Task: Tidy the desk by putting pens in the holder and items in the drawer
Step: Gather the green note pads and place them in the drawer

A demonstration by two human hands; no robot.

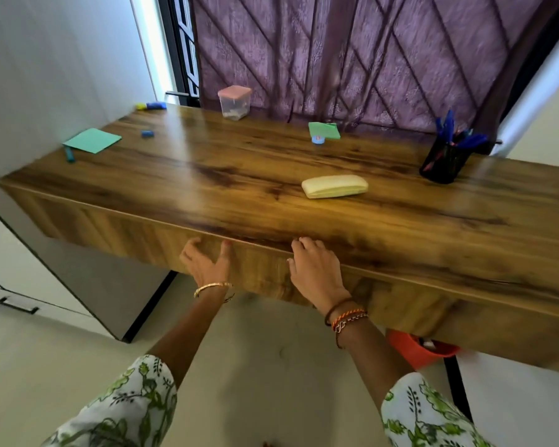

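Presently, entry by item.

Drawer (265,269): wood-grain front under the table (239,201) edge, lower centre of the frame. No handle shows. Likely stiff and fairly heavy to slide; best taken by the top lip, both sides evenly, so it does not bind.

Left hand (207,266): fingers spread and loosely bent against the drawer front, thumb up near the table edge; holding nothing that shows.

Right hand (315,269): lying on the drawer front with fingertips at the seam under the table edge; whether they hook the lip cannot be told. Holding nothing else.

Pen holder (444,162): dark mesh cup, right of frame, upright on the table. Contents: several blue pens (455,137), leaning. Light and easily tipped.

Cream case (334,186): centre right, lying flat, closed. Looks hard-shelled, smooth and light; take across its short width. Contents hidden.

Clear plastic box (234,103): upper centre, pink lid on. Something pale lies at the bottom; too blurred to name.

Green paper (92,140): upper left, flat and flimsy; lift by a corner.

Teal marker (69,154): just beside that paper's near corner. Light, apt to roll.

Small blue block (147,134): upper left of centre, alone.

Blue-and-yellow item (150,106): far left back edge, blurred.

Folded green cloth (324,130): upper centre, soft, with a small blue round thing (318,140) touching its near side.

Orange bucket (417,350): under the table, lower right; contents unclear.
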